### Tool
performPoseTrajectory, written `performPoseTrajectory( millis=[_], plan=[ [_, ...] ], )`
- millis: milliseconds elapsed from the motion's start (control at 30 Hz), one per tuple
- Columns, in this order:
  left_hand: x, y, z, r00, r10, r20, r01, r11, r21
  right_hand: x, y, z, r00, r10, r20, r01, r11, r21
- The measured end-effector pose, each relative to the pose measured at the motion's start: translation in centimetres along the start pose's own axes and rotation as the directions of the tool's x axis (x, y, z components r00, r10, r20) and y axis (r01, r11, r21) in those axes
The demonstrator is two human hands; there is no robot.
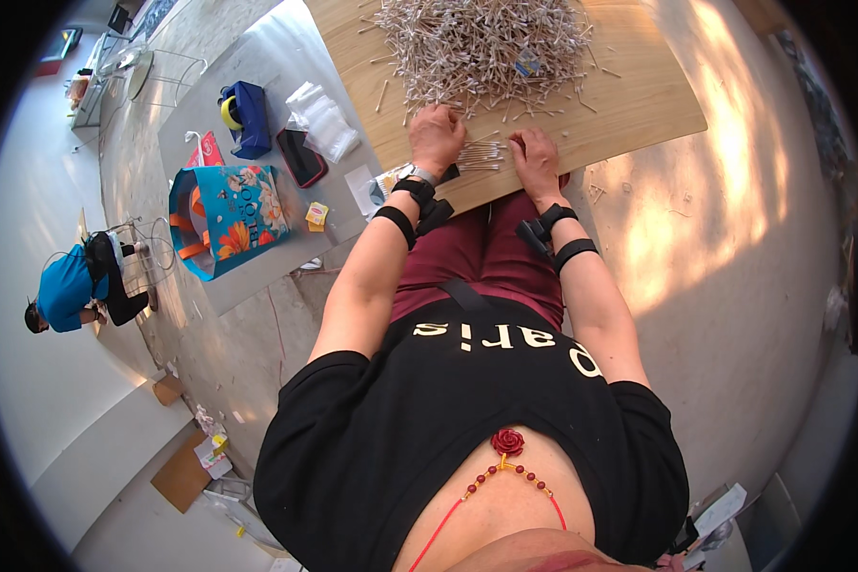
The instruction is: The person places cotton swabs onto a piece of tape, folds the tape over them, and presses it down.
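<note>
A big heap of cotton swabs (486, 48) covers the far part of a light wooden board (629, 105) that rests over my lap. A small neat bundle of swabs (481, 154) lies at the board's near edge, between my two hands. My left hand (436, 136) is curled at the bundle's left end, touching it. My right hand (536, 162) presses against the bundle's right end with its fingers bent. Both wrists wear black straps.
A grey mat on the floor to my left holds a colourful flowered bag (221, 217), a blue bag with a yellow tape roll (243, 116), a dark phone (301, 157) and clear plastic packets (326, 122). A person in a blue top (71, 286) crouches at the far left.
</note>
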State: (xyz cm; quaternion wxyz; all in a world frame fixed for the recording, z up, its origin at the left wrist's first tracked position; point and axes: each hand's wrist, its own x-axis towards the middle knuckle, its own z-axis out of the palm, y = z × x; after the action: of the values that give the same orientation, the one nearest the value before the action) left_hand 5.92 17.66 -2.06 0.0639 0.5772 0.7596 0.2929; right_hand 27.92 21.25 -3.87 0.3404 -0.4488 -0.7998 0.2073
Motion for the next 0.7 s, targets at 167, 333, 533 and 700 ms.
performPoseTrajectory(
  millis=[167,333,533,700],
  plan=[
    [-0.1,0.2,-1.8,0.994,-0.02,0.104,0.034,0.991,-0.127,0.2,0.4,0.2,0.999,0.027,0.044,-0.027,1.0,-0.009],
    [-0.7,-0.5,-2.3,0.994,-0.029,0.107,0.049,0.98,-0.193,2.2,-0.8,-0.1,0.988,-0.001,0.157,-0.009,0.998,0.061],
    [-1.0,-0.6,-2.2,0.995,-0.029,0.094,0.053,0.961,-0.27,3.8,-0.4,0.3,0.953,-0.147,0.264,0.148,0.989,0.018],
    [-1.1,-0.9,-2.0,0.997,0.006,0.077,0.014,0.968,-0.252,4.0,0.3,0.9,0.937,-0.197,0.289,0.199,0.98,0.026]
  ],
)
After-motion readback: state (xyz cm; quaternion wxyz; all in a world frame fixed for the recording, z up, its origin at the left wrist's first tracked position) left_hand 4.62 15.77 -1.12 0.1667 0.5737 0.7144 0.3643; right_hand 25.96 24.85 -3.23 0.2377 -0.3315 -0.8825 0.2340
